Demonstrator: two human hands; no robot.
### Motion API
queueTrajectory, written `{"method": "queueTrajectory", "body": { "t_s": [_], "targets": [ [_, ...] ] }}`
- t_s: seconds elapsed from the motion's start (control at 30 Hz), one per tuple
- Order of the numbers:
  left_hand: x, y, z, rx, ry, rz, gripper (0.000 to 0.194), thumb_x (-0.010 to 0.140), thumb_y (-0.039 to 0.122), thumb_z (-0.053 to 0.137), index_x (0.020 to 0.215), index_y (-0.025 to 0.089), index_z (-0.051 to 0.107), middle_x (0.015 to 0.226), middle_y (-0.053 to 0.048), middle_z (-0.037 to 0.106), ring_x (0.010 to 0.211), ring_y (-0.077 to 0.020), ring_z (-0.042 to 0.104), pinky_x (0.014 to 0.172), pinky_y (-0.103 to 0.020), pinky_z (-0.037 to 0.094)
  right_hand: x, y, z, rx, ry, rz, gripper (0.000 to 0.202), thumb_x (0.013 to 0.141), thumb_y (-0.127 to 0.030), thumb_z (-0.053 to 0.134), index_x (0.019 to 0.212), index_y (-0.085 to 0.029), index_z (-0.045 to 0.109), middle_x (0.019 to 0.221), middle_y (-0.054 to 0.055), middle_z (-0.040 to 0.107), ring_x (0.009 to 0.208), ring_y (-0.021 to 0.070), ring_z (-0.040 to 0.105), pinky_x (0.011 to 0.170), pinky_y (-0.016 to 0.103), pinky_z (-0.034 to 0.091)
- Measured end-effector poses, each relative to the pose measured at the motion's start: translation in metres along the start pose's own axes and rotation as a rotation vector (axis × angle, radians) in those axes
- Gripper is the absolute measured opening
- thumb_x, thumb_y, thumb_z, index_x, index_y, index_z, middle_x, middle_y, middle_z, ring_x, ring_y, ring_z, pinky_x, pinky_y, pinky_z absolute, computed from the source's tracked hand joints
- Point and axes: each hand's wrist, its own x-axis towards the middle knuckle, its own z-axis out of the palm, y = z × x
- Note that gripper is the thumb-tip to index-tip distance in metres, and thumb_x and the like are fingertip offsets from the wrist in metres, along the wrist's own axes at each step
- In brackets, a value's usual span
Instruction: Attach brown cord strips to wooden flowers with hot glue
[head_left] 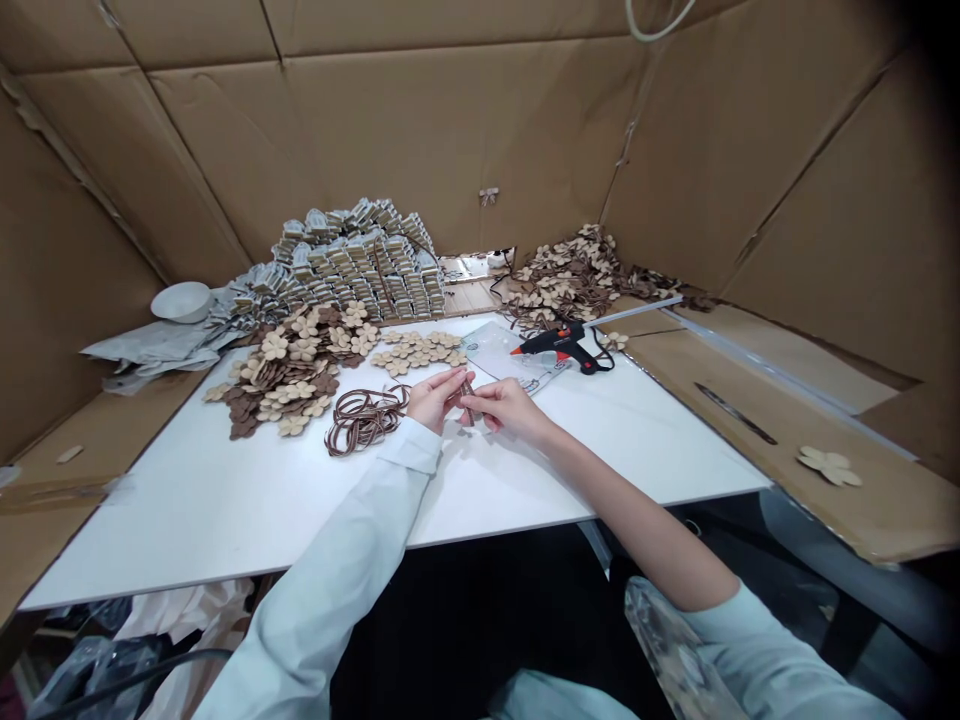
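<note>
My left hand (436,399) and my right hand (510,408) meet over the white table (480,490), both with fingers closed on a short piece of brown ribbon (466,400). The ribbon's detail is partly hidden by my fingers. Just left of my left hand lies a loose coil of brown ribbon (364,420). Beyond my hands is a flat group of beige flower cutouts (420,352). A black glue gun (559,343) with an orange tip rests behind my right hand, a clear glue stick (634,310) sticking out of its back.
A heap of beige and brown flowers (289,370) sits at left, another pile (566,275) at the back right. Stacked grey-edged pieces (367,265) stand at the back. A white bowl (182,302) rests at left. Cardboard walls (450,130) enclose the table. A thin blade-like tool (735,412) lies at right.
</note>
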Motion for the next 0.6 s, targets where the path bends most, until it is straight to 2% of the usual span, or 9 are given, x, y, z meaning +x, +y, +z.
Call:
{"method": "queueTrajectory", "body": {
  "t_s": [0.17, 0.37, 0.6],
  "targets": [
    [0.0009, -0.0027, 0.0027, -0.029, 0.067, 0.017, 0.018, 0.060, 0.011, 0.066, 0.078, 0.010, 0.064, 0.075, -0.007, 0.067, 0.063, -0.0109, 0.060, 0.060, -0.021, 0.047, 0.0027, 0.0032, -0.0015, 0.056, -0.017, 0.062, 0.030, 0.066, -0.039, 0.060, 0.070, -0.009, 0.066, 0.069, 0.007, 0.066, 0.035, 0.0022, 0.037, 0.036, 0.019, 0.026],
    [0.0017, 0.0006, 0.0037, -0.025, 0.072, 0.083, 0.021, 0.059, 0.011, 0.067, 0.080, 0.010, 0.065, 0.079, -0.008, 0.068, 0.070, -0.0119, 0.061, 0.073, -0.025, 0.048, 0.0022, -0.0003, -0.0024, 0.108, -0.018, 0.130, 0.027, 0.066, -0.035, 0.062, 0.070, -0.008, 0.067, 0.072, 0.009, 0.067, 0.036, 0.0024, 0.042, 0.034, 0.017, 0.026],
    [0.0031, 0.0002, 0.0033, -0.090, 0.095, 0.070, 0.022, 0.059, 0.008, 0.066, 0.081, 0.009, 0.063, 0.081, -0.009, 0.067, 0.077, -0.0144, 0.062, 0.080, -0.029, 0.047, 0.0024, -0.0010, -0.0024, 0.374, -0.077, 0.274, 0.016, 0.074, -0.020, 0.055, 0.073, -0.007, 0.064, 0.073, 0.011, 0.067, 0.037, 0.0030, 0.047, 0.032, 0.014, 0.025]
  ]
}}
